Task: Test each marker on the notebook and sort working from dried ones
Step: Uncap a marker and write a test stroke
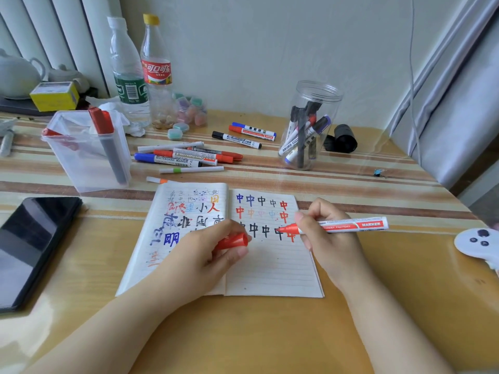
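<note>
On the bench we see our left hand (213, 249) gripping a red cap (232, 241) over the open notebook (270, 265), while our right hand (321, 233) pinches the uncapped red marker (348, 225), tip on a fresh red character.

Loose markers (189, 155) lie behind the notebook (270, 265), between a square tub (89, 168) left and jar (324, 90) right.

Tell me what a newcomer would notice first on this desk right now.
First, the open notebook at the centre, its pages full of coloured test characters. Over it the right hand holds an uncapped red marker with its tip at the page, and the left hand grips the red cap. Behind lie loose markers, between a square tub and a round jar.
</note>
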Demonstrator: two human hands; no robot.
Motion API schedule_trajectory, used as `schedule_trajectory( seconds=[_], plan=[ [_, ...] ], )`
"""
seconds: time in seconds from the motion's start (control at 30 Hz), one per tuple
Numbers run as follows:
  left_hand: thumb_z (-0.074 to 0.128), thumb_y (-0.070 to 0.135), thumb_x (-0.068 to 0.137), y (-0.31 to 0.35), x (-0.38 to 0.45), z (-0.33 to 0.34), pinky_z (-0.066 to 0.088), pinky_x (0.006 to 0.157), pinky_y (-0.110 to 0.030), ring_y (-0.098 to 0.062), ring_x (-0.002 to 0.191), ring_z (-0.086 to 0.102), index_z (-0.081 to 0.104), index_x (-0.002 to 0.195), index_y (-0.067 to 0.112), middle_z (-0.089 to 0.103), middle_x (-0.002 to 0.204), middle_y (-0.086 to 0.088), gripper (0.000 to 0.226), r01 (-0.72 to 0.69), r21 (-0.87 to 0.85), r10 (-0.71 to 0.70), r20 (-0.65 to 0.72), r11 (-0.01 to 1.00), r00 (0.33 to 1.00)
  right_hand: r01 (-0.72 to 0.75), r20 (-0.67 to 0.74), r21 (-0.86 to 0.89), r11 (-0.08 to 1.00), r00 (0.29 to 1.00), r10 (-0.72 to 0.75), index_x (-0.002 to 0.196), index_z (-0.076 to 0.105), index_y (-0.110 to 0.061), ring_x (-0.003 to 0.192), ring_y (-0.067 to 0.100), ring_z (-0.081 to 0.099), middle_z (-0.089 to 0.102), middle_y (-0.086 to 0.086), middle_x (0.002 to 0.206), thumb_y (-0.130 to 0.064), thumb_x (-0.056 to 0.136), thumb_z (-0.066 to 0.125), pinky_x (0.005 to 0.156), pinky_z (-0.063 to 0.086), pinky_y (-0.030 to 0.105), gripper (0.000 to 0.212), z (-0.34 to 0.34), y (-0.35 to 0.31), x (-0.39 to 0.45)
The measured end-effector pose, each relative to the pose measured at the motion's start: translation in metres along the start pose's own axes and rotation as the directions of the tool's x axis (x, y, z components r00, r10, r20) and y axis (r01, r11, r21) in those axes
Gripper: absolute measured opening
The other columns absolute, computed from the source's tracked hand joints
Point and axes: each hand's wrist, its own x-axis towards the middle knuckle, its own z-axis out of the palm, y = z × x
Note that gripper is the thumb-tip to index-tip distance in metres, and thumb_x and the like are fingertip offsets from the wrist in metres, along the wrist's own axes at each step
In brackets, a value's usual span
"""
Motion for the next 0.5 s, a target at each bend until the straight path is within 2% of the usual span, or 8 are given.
schedule_trajectory(
  seconds=[0.07,0.13,0.23,0.37,0.5],
  plan=[
    [0.051,0.044,0.084,0.001,0.001,-0.001,0.040,0.049,-0.009,0.002,0.054,0.054,0.052,0.092,0.039,0.066,0.084,0.010,0.010,0.031,-0.053,-0.032,-0.018,0.998,0.999,0.048,0.132,0.047,0.998,0.990,-0.054,0.059,0.043,-0.023,0.046,0.012,0.038,0.043,-0.006,0.045,-0.041,0.076,0.057,0.049,0.034,0.022,0.029,0.007,-0.014,-0.001],
    [0.050,0.041,0.084,0.002,0.002,-0.001,0.037,0.047,-0.009,0.003,0.048,0.050,0.052,0.091,0.039,0.063,0.075,0.009,0.008,0.036,-0.077,-0.038,-0.030,0.996,0.999,0.069,0.183,0.084,0.994,0.980,-0.083,0.058,0.045,-0.027,0.046,0.012,0.039,0.044,-0.006,0.045,-0.042,0.075,0.058,0.051,0.036,0.022,0.026,0.016,-0.025,-0.001],
    [0.050,0.043,0.084,0.003,0.002,-0.003,0.038,0.047,-0.012,0.000,0.046,0.048,0.053,0.091,0.038,0.061,0.071,0.004,0.009,0.046,-0.121,-0.049,-0.023,0.992,0.999,0.075,0.196,0.088,0.993,0.976,-0.091,0.058,0.045,-0.026,0.046,0.010,0.039,0.044,-0.006,0.045,-0.042,0.073,0.059,0.051,0.035,0.023,0.026,0.028,-0.031,0.000],
    [0.047,0.055,0.083,0.001,0.001,-0.003,0.040,0.045,-0.018,-0.004,0.046,0.047,0.053,0.092,0.039,0.056,0.070,-0.002,0.020,0.033,-0.142,-0.034,-0.008,0.989,0.999,0.055,0.177,0.044,0.998,0.982,-0.062,0.057,0.045,-0.023,0.047,0.008,0.035,0.041,-0.011,0.046,-0.044,0.071,0.059,0.053,0.032,0.023,0.029,0.037,-0.023,0.001],
    [0.049,0.048,0.087,0.006,0.001,-0.004,0.039,0.044,-0.015,-0.006,0.041,0.047,0.053,0.092,0.037,0.052,0.058,0.010,0.012,0.050,-0.153,-0.046,0.026,0.987,0.999,0.020,0.165,0.025,0.999,0.986,-0.024,0.057,0.044,-0.022,0.049,0.004,0.034,0.039,-0.012,0.048,-0.050,0.071,0.056,0.054,0.030,0.020,0.033,0.047,-0.018,0.002]
  ],
)
